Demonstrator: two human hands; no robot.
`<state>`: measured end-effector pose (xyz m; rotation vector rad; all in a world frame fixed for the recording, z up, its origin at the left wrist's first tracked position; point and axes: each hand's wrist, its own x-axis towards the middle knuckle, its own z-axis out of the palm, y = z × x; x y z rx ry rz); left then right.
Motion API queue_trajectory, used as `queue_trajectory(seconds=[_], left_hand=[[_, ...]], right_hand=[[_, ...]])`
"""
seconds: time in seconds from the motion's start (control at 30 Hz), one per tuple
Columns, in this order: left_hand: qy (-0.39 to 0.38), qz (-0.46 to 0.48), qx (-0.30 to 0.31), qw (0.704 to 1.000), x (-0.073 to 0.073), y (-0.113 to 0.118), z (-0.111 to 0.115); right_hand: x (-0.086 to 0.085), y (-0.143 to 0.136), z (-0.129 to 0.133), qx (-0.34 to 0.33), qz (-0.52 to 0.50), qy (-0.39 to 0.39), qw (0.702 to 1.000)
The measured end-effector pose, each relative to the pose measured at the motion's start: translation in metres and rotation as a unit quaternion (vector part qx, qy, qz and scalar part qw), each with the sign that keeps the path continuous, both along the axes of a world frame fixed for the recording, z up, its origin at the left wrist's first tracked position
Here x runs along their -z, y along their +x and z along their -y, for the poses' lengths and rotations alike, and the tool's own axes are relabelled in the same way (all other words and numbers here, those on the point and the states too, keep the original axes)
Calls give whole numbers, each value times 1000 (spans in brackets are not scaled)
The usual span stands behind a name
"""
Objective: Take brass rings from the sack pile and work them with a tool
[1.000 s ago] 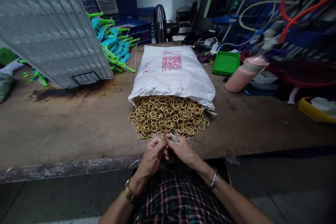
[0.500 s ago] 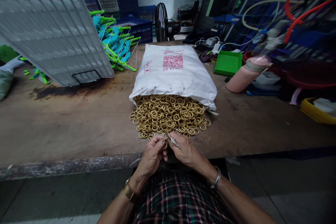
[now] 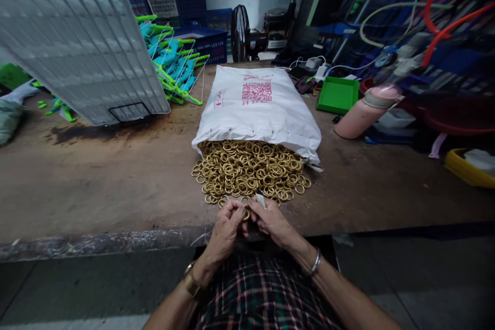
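Observation:
My left hand (image 3: 227, 227) is closed, pinching a gold-coloured ring (image 3: 246, 213) between thumb and forefinger. Right beside it, my right hand (image 3: 273, 219) is closed around a small knife-like tool (image 3: 261, 200) with a pale body and a dark tip; its exact kind is hard to make out. The right fingertips meet the ring's edge. Just beyond both hands lies a heap of similar gold rings (image 3: 247, 170), spilling from the mouth of a white woven sack (image 3: 232, 118) with red print.
The brown worktable (image 3: 116, 180) carries a tall grey ribbed panel (image 3: 88, 46) and green-and-blue plastic pieces (image 3: 176, 69) at left. To the right are a green tray (image 3: 337, 95), a pink bottle (image 3: 361, 116) and a yellow tray (image 3: 467, 170). A black fan (image 3: 240, 33) stands behind.
The tool in my right hand has turned, its pale end now pointing more upward. The ring shows more clearly between my fingers. The view has shifted slightly.

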<state>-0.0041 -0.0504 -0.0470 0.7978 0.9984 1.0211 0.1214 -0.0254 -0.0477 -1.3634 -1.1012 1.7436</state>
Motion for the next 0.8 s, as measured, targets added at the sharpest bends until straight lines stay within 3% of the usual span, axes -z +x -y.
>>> queue_trajectory(seconds=[0.13,0.23,0.67,0.8], left_hand=[[-42,89,23,995,1,1,0],[-54,94,22,994,1,2,0],[-31,130,5,991,1,2,3],[-25,136,-1,990,3,1,2]], right_hand=[[0,2,-4,9,94,80,992],[-3,3,-6,2,143,126,982],[-6,4,-7,-39,130,142,981],[-3,8,-5,-36,211,203,956]])
